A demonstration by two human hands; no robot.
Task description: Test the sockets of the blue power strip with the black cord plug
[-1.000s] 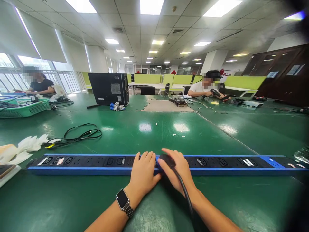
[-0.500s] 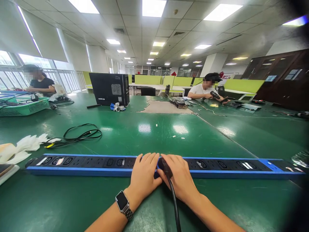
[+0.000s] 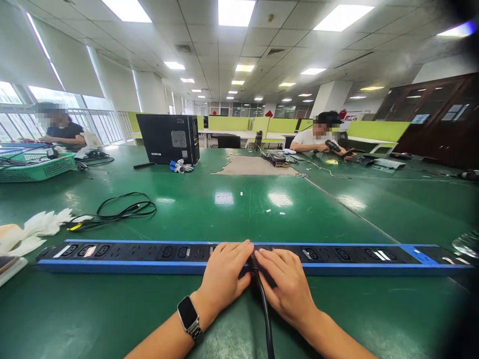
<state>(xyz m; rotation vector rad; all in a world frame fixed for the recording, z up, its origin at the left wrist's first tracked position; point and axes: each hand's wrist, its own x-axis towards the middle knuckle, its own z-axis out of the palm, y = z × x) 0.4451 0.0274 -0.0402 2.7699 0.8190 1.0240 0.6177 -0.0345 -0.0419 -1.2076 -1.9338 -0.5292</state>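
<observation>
A black plug point(image 3: 255, 262), its cord point(image 3: 268, 324) trailing toward you, sits at the middle of a long blue-and-black power strip point(image 3: 337, 270). Your left hand point(image 3: 225, 274) curves over the strip and your right point(image 3: 290, 286) curls against the plug, though whether either truly grips cannot be told; best keep the plug square and the strip steady. Around them spreads the green table point(image 3: 202, 214), a loose cable point(image 3: 123, 215) lying beyond the strip, to your left.

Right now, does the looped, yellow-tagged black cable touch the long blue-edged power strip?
Apart: the head view shows green tabletop between the looped cable and the power strip.
</observation>
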